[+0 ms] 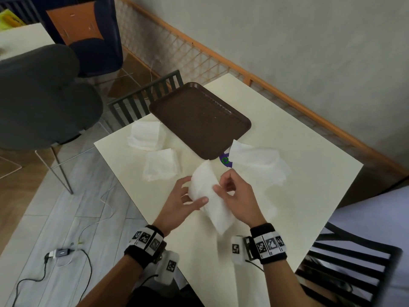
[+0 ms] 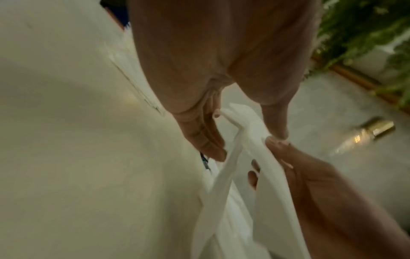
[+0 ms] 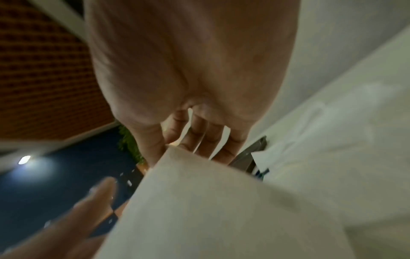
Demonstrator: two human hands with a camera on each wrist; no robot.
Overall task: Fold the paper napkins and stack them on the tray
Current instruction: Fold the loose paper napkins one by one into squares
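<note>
A white paper napkin (image 1: 212, 202) is held just above the cream table (image 1: 287, 134), partly folded over on itself. My left hand (image 1: 195, 190) pinches its left side, thumb on top and fingers behind. My right hand (image 1: 221, 185) pinches the upper right edge with curled fingers. In the left wrist view the napkin (image 2: 244, 126) runs between my left hand's (image 2: 246, 145) thumb and fingers, with the right hand (image 2: 310, 184) meeting it. In the right wrist view the napkin (image 3: 199, 201) covers the lower frame. The brown tray (image 1: 199, 116) lies empty at the far side.
Two piles of white napkins (image 1: 146, 135) (image 1: 161, 165) lie left of the tray, and loose crumpled napkins (image 1: 259, 160) lie to its right over a purple mark (image 1: 225, 161). A slatted chair (image 1: 143, 98) stands behind the table, another (image 1: 345, 269) at near right. Cables (image 1: 66, 253) run on the floor.
</note>
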